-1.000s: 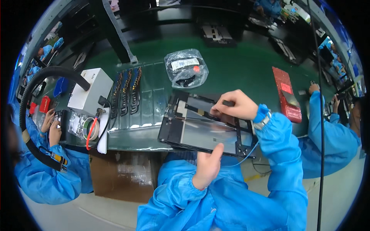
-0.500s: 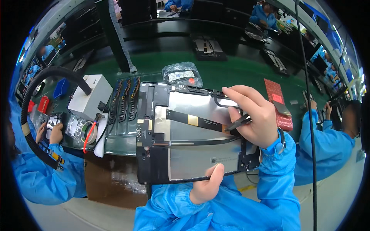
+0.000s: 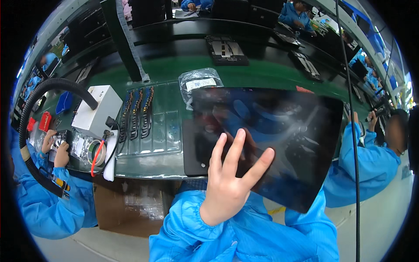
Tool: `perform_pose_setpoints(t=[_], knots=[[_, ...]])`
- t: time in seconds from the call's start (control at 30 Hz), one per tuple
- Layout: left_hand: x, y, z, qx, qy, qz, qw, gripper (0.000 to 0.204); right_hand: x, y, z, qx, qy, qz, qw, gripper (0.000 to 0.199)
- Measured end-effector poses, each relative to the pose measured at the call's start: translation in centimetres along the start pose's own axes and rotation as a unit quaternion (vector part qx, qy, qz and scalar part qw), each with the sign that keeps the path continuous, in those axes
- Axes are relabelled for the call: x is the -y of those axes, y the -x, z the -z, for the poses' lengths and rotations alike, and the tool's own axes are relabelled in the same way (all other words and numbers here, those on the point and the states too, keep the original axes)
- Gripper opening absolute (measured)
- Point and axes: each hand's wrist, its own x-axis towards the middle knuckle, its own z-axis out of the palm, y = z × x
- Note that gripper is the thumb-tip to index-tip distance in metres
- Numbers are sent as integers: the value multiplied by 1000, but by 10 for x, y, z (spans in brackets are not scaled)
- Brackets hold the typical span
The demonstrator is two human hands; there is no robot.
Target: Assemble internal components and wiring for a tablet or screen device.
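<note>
A tablet [image 3: 297, 144] with a glossy black screen faces me, tilted above the front edge of the bench, with blurred reflections across it. My left hand [image 3: 229, 187] lies over the lower left of the screen, its fingers stretched out and spread; its thumb cannot be made out. My right hand is hidden behind the tablet, and only part of its blue sleeve [image 3: 321, 205] shows below. A flat black plate [image 3: 192, 153] shows under the tablet's left side, on the bench edge.
Left of the tablet, a clear tray [image 3: 161, 142] holds rows of small dark parts [image 3: 134, 114]. Beyond stand a white box [image 3: 97, 111] with a black hose [image 3: 52, 81], and a tape roll [image 3: 96, 153]. A plastic bag [image 3: 198, 83] lies behind. Co-workers sit on both sides; a cardboard box [image 3: 113, 205] stands below.
The tablet has turned over from its open inner side to its glossy screen and moved right. My right hand, with the tweezers, has gone out of sight. My left fingers now spread over the screen.
</note>
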Motion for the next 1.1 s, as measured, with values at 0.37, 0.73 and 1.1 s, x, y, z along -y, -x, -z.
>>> perform_pose_setpoints(t=[0.37, 0.73, 1.1], knots=[[-18, 17, -6, -21, -274, 17, 961, 45, -20, 3, -1, -89, -159, -38, 983, 46], [13, -2, -35, -49, 154, -22, 987, 61, -35, -13, -18, -160, -318, -71, 932, 47], [14, 55, -93, -71, 586, 447, 672, 24, -51, -32, -39, 245, 273, -131, 921, 51]])
